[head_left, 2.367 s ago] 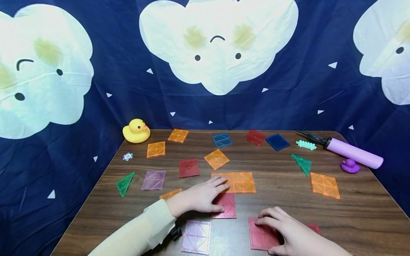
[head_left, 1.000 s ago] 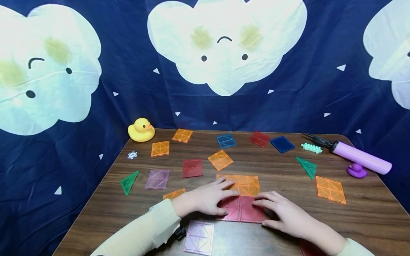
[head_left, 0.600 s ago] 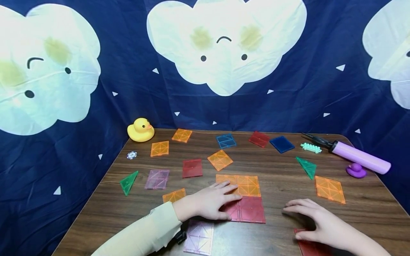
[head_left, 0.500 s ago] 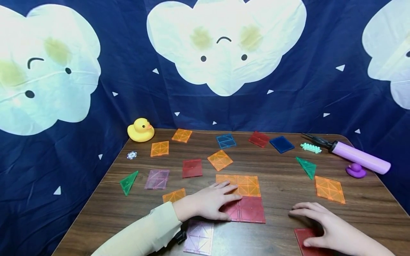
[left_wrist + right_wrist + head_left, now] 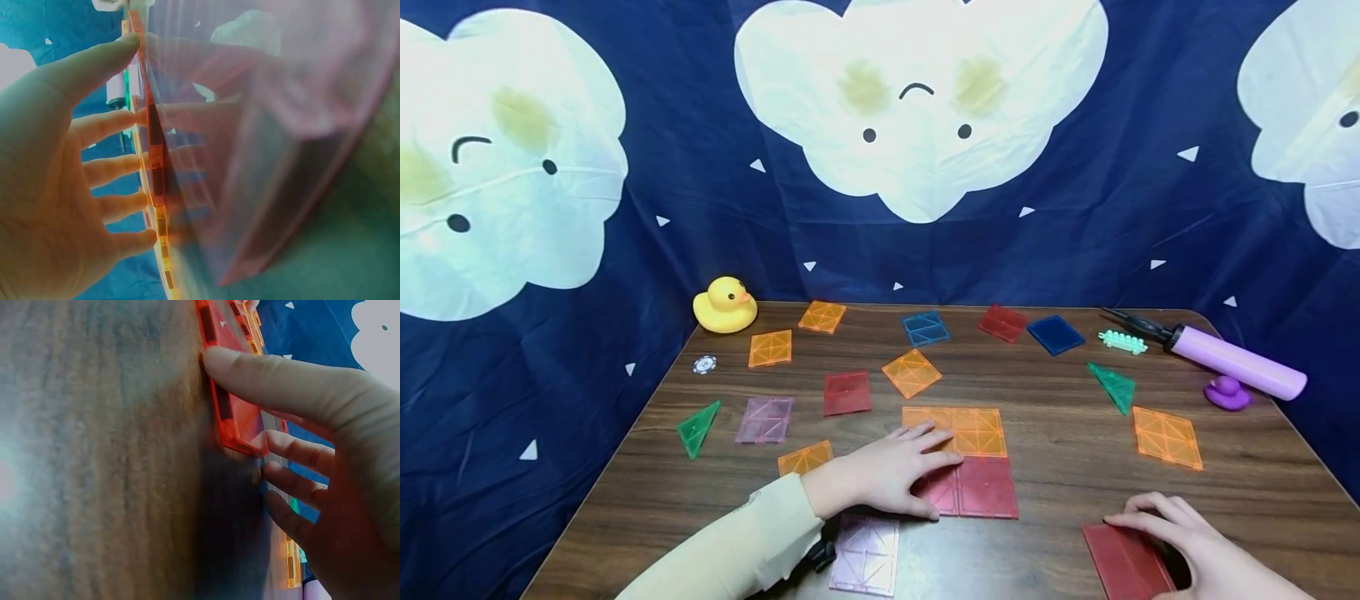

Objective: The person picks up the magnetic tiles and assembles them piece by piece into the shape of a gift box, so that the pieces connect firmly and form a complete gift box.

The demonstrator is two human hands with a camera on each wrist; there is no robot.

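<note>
Clear plastic over wood grain

The red tiles (image 5: pixel 1120 560) and orange tiles (image 5: pixel 981 433) look like smooth, glossy, see-through plastic. The tabletop (image 5: pixel 1052 542) is wood-grained with a soft sheen, the backdrop (image 5: pixel 880 258) creased cloth, the sleeve (image 5: pixel 730 537) matt cloth, the yellow duck (image 5: pixel 724 310) smooth.

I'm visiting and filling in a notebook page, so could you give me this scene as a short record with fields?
Surface: wood-look table
Left hand: spread, touching the tile block
Tile block: two orange squares beyond two red ones, edge to edge
Right hand: grips a red tile by its edges
Loose tiles: coloured squares, two green triangles
Far left: yellow duck
Far right: lavender pump-like tube, small purple duck
Backdrop: dark blue cloth with white clouds
</note>
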